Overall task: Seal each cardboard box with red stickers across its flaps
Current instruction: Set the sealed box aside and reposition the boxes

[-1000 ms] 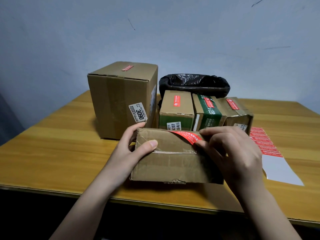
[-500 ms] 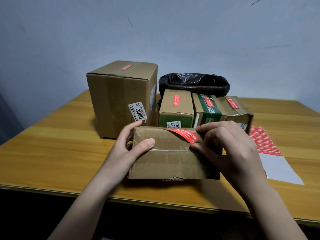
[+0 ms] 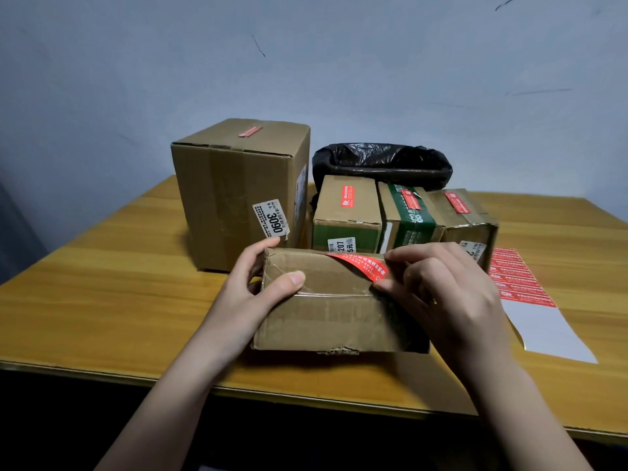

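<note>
Box (image 3: 326, 311) edged nearer the table's (image 3: 102, 300) front edge, sticker (image 3: 363, 266) pinched.

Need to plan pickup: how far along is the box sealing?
Done: four boxes behind, including the tall box, carry stickers. In hand: left hand steadies the front box; right hand applies a red sticker. Left: pressing it flat.

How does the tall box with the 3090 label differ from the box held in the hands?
The tall box stands upright at the back, untouched; the held box lies low at the table's front edge, gripped by both hands. The tall box's red sticker lies flat on top; the held box's sticker is being pressed on. Both are brown cardboard.
</note>
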`<state>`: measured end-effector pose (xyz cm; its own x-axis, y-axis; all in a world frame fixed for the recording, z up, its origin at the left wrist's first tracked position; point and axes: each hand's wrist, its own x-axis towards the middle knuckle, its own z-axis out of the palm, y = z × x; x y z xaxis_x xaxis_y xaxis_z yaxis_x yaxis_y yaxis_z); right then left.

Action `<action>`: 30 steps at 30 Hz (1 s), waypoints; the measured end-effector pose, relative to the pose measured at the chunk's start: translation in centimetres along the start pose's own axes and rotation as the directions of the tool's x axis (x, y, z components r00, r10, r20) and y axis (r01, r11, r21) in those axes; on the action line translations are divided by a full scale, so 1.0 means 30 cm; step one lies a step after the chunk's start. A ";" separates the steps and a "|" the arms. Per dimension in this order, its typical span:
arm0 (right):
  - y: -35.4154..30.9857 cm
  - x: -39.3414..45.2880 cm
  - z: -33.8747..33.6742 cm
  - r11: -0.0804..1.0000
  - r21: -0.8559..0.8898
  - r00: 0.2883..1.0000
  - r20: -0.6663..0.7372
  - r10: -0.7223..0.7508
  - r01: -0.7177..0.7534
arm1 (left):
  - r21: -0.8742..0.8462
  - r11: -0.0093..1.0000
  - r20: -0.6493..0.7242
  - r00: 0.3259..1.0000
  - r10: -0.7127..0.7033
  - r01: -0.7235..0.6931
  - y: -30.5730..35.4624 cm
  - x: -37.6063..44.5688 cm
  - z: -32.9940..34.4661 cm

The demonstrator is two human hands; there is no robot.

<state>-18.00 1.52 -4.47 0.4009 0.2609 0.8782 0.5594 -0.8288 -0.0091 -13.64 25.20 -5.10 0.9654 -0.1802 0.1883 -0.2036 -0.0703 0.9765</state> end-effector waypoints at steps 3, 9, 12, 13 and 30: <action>-0.002 -0.009 0.012 1.000 0.028 1.000 -0.028 -0.006 0.007 | -0.004 1.000 0.006 1.000 -0.007 0.008 -0.002 0.002 -0.004; -0.002 -0.006 0.000 0.995 0.090 0.999 0.000 0.033 -0.033 | -0.007 1.000 0.014 1.000 -0.011 0.011 -0.006 0.005 -0.007; -0.003 -0.002 -0.012 0.995 0.081 0.997 0.053 0.048 -0.052 | -0.001 1.000 0.018 1.000 -0.010 0.010 -0.007 0.007 -0.009; -0.004 -0.001 -0.014 0.994 0.085 0.996 0.066 0.057 -0.063 | 0.001 1.000 0.017 1.000 -0.008 0.008 -0.008 0.008 -0.010; 0.012 0.004 0.000 0.999 0.015 0.996 -0.078 -0.034 0.035 | 0.036 0.998 0.036 0.998 0.046 -0.047 0.009 0.005 0.006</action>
<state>-17.75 1.26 -4.36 0.3237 0.2495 0.9127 0.5837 -0.8118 0.0149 -13.59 24.97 -4.82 0.9485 -0.2187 0.2291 -0.2548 -0.0973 0.9621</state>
